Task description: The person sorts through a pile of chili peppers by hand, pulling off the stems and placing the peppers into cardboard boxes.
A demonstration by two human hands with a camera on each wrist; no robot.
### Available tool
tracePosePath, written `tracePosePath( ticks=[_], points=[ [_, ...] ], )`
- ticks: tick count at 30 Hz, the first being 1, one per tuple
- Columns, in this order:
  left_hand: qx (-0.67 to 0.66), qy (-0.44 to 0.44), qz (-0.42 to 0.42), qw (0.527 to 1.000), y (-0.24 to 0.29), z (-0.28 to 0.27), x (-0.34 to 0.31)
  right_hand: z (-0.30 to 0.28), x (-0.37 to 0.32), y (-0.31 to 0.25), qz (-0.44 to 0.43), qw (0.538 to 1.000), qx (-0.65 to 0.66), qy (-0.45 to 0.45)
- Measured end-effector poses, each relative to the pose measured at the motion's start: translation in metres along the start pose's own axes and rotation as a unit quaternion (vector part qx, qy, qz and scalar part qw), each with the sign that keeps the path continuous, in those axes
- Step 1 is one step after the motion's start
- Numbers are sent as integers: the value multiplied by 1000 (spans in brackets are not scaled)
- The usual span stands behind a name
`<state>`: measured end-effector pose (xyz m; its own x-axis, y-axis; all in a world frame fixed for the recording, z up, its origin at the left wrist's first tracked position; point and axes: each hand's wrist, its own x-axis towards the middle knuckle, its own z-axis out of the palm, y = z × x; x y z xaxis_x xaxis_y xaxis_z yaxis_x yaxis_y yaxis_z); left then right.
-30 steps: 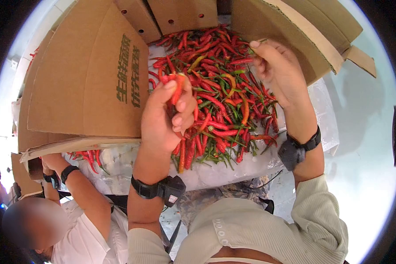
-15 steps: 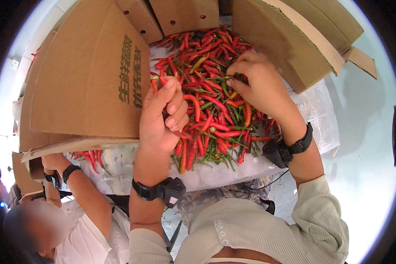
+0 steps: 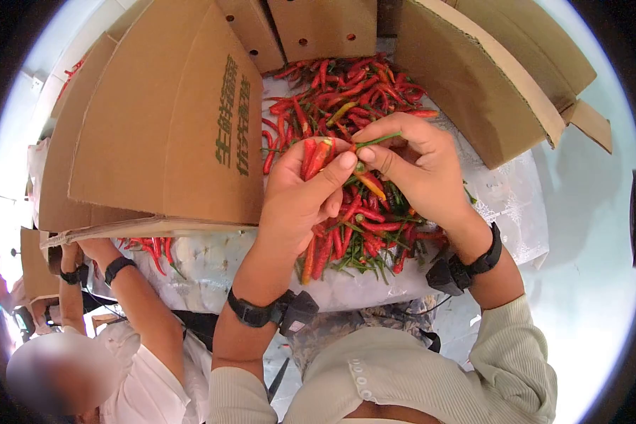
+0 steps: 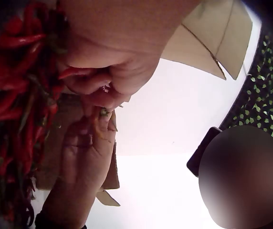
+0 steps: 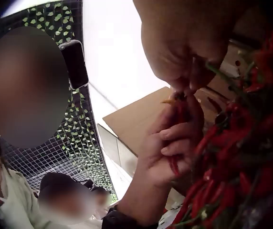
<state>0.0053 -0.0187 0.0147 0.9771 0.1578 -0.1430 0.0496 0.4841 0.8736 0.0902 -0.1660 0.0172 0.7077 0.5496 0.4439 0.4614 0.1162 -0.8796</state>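
Note:
My left hand (image 3: 298,185) holds a few red chili peppers (image 3: 319,157), their tops poking out between thumb and fingers. In the right wrist view a red chili tip (image 5: 174,165) sticks out below that hand's curled fingers. My right hand (image 3: 422,166) meets it over the pile, thumb and forefinger pinching a long green stem (image 3: 380,139) right at the left thumb. An orange-red chili pepper (image 3: 371,184) slants down between the two hands. Beneath lies a loose heap of red chili peppers (image 3: 360,83) with green stems, partly hidden by my hands.
Cardboard box walls (image 3: 166,120) stand at the left, and another cardboard flap (image 3: 484,85) rises at the right. A patterned white sheet (image 3: 512,187) covers the table. At lower left another person's arm (image 3: 138,297) reaches near more red chilies (image 3: 159,254).
My right hand dipped into the heap, then came back up with a chili by its stem. My left hand moved right and the two hands now meet. The head view shifted slightly.

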Motion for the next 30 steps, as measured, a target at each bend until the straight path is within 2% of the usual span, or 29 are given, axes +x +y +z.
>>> tracePosePath(
  ticks=[1, 5, 8, 11, 14, 17, 18, 20, 23, 26, 27, 28, 30],
  points=[
    [8, 6, 5, 1000, 0, -1, 0, 4, -2, 2, -38, 998, -44, 16],
    [29, 26, 25, 999, -1, 2, 2, 8, -5, 1, -20, 998, -39, 54],
    [37, 31, 25, 999, -1, 0, 1, 6, -4, -1, -49, 995, -75, 43],
    [35, 29, 13, 999, 1, -1, 1, 0, 0, 0, -125, 983, -136, 15],
    [39, 23, 0, 999, 2, -3, 1, 1, -1, 2, -83, 991, -109, 4],
    [41, 5, -11, 999, 1, -7, 2, -2, -1, 0, 2, 998, -54, -30],
    [41, -3, -14, 999, 1, -8, 2, -4, 0, -2, 63, 997, 4, -51],
    [34, -23, -10, 999, -2, -10, 3, -9, 1, -4, 182, 972, 121, -91],
    [25, -43, 10, 999, 0, -9, 1, -12, 2, -1, 233, 918, 301, -110],
    [-58, -73, 49, 994, 6, -19, 7, -26, 9, -7, 222, 943, 241, 54],
    [-98, -84, 64, 990, 8, -23, 9, -37, 11, 2, 159, 981, 88, 69],
    [-77, -10, 67, 995, 12, -17, 6, -48, 11, 14, 111, 988, -63, 83],
    [-85, 30, 66, 994, 14, -12, 6, -52, 12, 21, -6, 943, -317, 97]
  ],
)
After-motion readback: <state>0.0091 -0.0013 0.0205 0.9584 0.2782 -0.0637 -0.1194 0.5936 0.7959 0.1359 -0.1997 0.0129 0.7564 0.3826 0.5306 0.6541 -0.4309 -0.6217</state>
